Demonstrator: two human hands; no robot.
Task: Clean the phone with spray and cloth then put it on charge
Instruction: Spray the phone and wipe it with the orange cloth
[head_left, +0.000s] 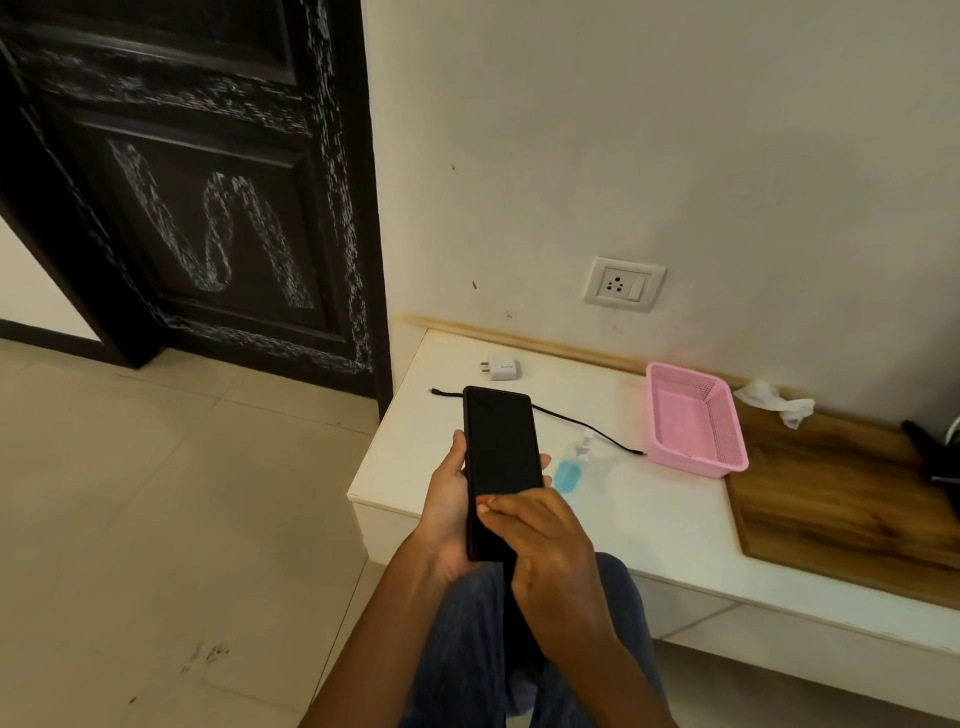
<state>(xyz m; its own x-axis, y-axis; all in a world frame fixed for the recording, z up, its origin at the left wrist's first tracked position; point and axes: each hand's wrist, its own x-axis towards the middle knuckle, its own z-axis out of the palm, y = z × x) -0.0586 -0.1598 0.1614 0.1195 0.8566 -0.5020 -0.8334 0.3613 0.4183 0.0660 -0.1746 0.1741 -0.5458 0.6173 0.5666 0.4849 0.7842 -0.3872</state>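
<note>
A black phone (501, 457) with a dark screen is held upright above the white ledge's front corner. My left hand (447, 512) grips it from below and from the left, fingers curled round its edges. My right hand (545, 551) lies over the lower screen, fingers curled against the glass; whether it holds anything I cannot tell. A small spray bottle (571, 465) with blue liquid stands on the ledge just right of the phone. A black charging cable (587, 423) lies behind it. A white charger plug (501, 367) lies near the wall. A crumpled white cloth (774, 402) lies at the back right.
A pink plastic basket (727, 457) stands on the white ledge (649, 519) beside a wooden panel (841, 499). A wall socket (623, 283) is above the ledge. A dark door (208, 208) stands at the left, and tiled floor (156, 519) spreads below. A dark object (935, 457) lies at the far right.
</note>
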